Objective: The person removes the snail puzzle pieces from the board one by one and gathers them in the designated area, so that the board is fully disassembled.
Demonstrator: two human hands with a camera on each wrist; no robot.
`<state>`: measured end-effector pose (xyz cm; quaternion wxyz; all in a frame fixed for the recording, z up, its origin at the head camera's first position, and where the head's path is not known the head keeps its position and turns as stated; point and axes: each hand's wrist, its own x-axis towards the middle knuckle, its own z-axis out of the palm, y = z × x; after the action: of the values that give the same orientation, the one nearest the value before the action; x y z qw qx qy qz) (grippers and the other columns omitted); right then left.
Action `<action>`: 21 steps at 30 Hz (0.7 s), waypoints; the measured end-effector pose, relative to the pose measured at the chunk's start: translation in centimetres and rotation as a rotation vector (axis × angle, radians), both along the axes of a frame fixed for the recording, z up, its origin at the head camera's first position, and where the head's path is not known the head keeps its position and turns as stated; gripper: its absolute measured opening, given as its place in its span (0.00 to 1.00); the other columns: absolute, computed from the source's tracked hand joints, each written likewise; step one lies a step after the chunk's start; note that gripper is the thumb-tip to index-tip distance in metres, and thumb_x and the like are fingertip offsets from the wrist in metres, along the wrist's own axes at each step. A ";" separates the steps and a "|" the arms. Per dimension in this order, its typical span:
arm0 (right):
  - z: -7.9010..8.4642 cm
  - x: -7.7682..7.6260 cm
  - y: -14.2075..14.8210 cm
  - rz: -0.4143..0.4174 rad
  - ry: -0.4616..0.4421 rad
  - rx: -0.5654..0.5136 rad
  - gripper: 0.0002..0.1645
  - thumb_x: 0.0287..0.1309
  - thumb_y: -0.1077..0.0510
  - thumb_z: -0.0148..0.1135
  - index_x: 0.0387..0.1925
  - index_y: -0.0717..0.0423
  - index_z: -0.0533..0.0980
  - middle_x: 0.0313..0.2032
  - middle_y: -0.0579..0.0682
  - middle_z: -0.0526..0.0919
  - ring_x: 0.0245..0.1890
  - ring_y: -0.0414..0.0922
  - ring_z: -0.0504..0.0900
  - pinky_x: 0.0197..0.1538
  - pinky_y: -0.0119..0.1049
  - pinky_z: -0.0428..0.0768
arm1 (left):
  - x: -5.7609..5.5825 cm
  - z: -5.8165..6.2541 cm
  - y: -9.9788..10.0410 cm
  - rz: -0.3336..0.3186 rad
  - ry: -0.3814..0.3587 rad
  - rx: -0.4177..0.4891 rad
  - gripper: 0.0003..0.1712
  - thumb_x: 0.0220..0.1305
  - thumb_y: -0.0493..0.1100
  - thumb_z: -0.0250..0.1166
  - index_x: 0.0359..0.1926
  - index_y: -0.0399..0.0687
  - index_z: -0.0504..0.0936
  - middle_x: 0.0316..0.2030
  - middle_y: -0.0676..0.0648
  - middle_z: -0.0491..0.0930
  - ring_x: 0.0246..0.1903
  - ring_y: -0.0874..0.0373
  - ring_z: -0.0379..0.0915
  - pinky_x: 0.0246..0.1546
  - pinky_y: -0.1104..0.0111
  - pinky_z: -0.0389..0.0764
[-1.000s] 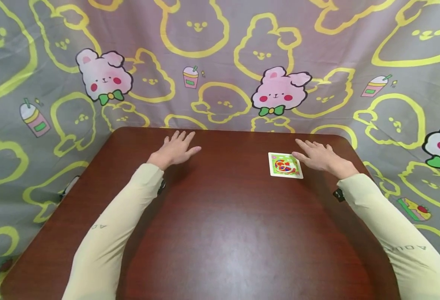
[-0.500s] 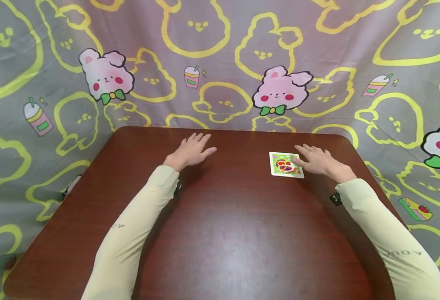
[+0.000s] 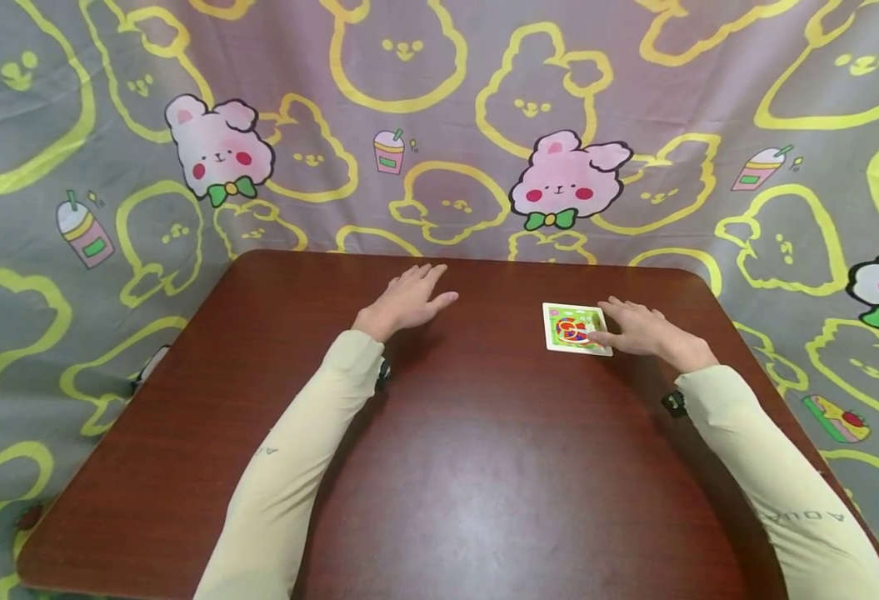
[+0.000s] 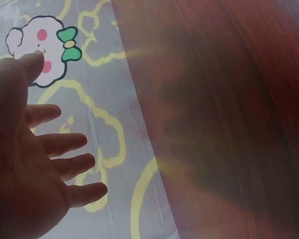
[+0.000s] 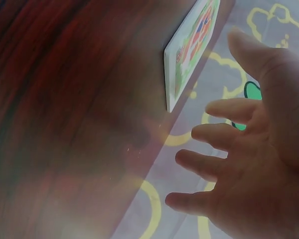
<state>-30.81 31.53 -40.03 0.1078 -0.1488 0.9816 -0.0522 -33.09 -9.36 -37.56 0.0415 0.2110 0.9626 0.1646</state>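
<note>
Right fingers: straight and spread apart; nothing is between them.
Right thumb: in the head view its tip is seen over the 3 o'clock side of the board; the right wrist view shows a gap, so I judge that they do not touch.
Left fingers: also apart, holding nothing.
Right hand: just beside the board, at its 3 o'clock.
Left hand: well apart from the board, at its 9 o'clock, and above the surface.
Board: lies flat on the surface, toward 2 o'clock from its middle, with the printed side up: green, with a red and blue round figure, inside a white border.
Board work done: as I judge, only the reach; the right hand is near enough for a touch.
Board work remaining: the board is not yet gripped or lifted, so almost all of the handling seems to be left.
Cloth: grey, with yellow outlines and pink rabbits; it hangs behind the surface at 12 o'clock, and also along its 9 and 3 o'clock sides.
</note>
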 end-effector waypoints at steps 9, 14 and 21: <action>-0.3 -0.5 -0.6 0.018 -0.028 -0.045 0.52 0.60 0.35 0.61 0.71 0.66 0.57 0.72 0.72 0.52 0.70 0.72 0.54 0.65 0.71 0.58 | 0.2 -0.3 2.1 -0.020 -0.006 0.012 0.42 0.71 0.67 0.46 0.77 0.53 0.51 0.76 0.41 0.53 0.76 0.44 0.45 0.73 0.47 0.51; -0.3 -0.7 -0.5 0.032 -0.053 -0.065 0.54 0.59 0.36 0.62 0.71 0.68 0.56 0.72 0.73 0.51 0.70 0.73 0.52 0.67 0.68 0.57 | 0.2 -0.7 3.7 -0.044 -0.012 -0.009 0.42 0.71 0.67 0.46 0.77 0.53 0.51 0.76 0.42 0.53 0.76 0.45 0.45 0.73 0.48 0.52; -0.8 -0.5 -0.4 0.054 -0.105 -0.072 0.47 0.63 0.41 0.61 0.69 0.70 0.59 0.71 0.76 0.49 0.69 0.76 0.50 0.68 0.68 0.55 | 0.7 -2.0 5.9 -0.071 -0.073 -0.072 0.42 0.71 0.68 0.45 0.77 0.54 0.50 0.76 0.42 0.51 0.76 0.45 0.45 0.73 0.49 0.53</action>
<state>-31.33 31.17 -40.82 0.1549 -0.1759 0.9678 -0.0923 -32.40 -3.46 -39.55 0.0898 0.2372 0.9577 0.1361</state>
